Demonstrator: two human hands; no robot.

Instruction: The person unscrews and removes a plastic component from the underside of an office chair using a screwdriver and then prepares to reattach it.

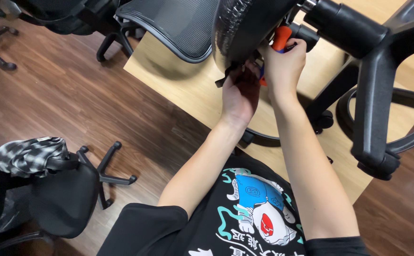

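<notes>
Far left there's a black office chair point(60, 194) on the wood floor point(74, 90) with a checked cloth point(29, 154) dumped over its back. Nothing going on there.

Moving in, a light wooden desk point(188, 83) has another office chair laid upside down on it, mesh seat point(178, 26) toward the top and the wheeled base point(382, 95) sticking out on the right.

The left hand point(239, 97) is up under the seat edge, fingers curled around a black lever or strap there. Can't really tell how tight the grip is, since the fingertips are hidden behind the part.

Right beside it, the right hand point(283, 66) has its fingers wrapped closed around a tool with an orange and blue handle point(281, 38), looks like a screwdriver, with the tip buried in the underside mechanism.

Handling guess: the tool is light and stiff with a rubbery handle, so a full fist on the handle works fine. The chair itself looks heavy and awkward; the rigid frame or base arms seem the safe spots to grab, not the soft mesh.
</notes>
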